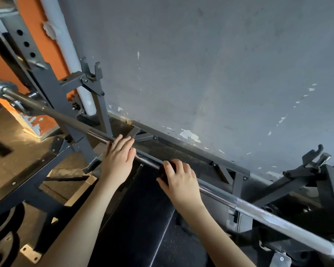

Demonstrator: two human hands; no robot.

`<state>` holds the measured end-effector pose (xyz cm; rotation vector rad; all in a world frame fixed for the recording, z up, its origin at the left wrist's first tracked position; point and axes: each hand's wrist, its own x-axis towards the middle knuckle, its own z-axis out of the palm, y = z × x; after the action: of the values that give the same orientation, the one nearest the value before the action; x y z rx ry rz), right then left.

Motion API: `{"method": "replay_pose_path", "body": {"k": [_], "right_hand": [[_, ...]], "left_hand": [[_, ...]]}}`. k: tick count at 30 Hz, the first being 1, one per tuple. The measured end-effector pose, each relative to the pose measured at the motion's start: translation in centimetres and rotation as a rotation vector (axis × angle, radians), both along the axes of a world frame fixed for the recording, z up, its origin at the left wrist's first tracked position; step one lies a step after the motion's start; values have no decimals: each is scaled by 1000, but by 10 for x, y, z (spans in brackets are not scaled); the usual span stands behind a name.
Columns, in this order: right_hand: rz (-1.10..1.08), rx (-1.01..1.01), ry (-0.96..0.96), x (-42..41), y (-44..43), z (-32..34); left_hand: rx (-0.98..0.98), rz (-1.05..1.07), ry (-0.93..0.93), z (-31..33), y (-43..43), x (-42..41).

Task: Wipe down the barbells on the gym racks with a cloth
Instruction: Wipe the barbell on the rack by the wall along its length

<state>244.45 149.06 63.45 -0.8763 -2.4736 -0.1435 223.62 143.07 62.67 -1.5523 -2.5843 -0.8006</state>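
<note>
A long steel barbell (69, 119) runs from upper left to lower right across the view, resting on a grey rack. My left hand (118, 154) lies on the bar near its middle, fingers curled over the top of it. To its right, my right hand (178, 179) grips a dark red cloth (165, 173) wrapped round the bar. Most of the cloth is hidden under the fingers. The knurled part of the bar (268, 215) shines to the lower right.
Grey rack uprights with hooks stand at the left (94, 87) and right (320, 164). A black bench pad (143, 218) lies under my arms. A grey wall (201, 64) is close behind the bar, with an orange wall (46, 35) and a white pipe at the left.
</note>
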Motion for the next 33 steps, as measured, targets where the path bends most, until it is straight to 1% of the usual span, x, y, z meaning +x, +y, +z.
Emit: {"method": "replay_pose_path", "body": {"k": [3,5,7,9,12,15,19,24,27,30,33], "right_hand": [[23,-71,-23,-20,-3,5],[65,-115,-7,-9,-2,4],[101,-88,2,7,-1,0],[90,-46,-6,11,-1,-4],[54,-51,-19,-19,-3,-2],[93,-79,-19,-51,-5,3],[104,-90,-34,-45,-8,3],[67,-42,-51,-21,-7,-8],[30,-32,-79,-49,-11,-6],[68,-56,-96,-88,-15,0],[88,-62,-99,-90,-16,2]], "left_hand": [[-4,-14,27,2,-1,1],[-5,-11,43,0,-2,0],[-5,-12,46,-2,-3,-2],[4,-23,46,-2,-3,-3],[19,-42,60,-1,-4,-5],[16,-55,106,0,-6,-6],[-26,-104,127,-1,-7,-15],[-67,-24,98,-1,-12,-48],[-45,-34,86,-2,-12,-53],[-17,-36,66,-3,-10,-50],[18,-53,41,-4,-12,-53]]}}
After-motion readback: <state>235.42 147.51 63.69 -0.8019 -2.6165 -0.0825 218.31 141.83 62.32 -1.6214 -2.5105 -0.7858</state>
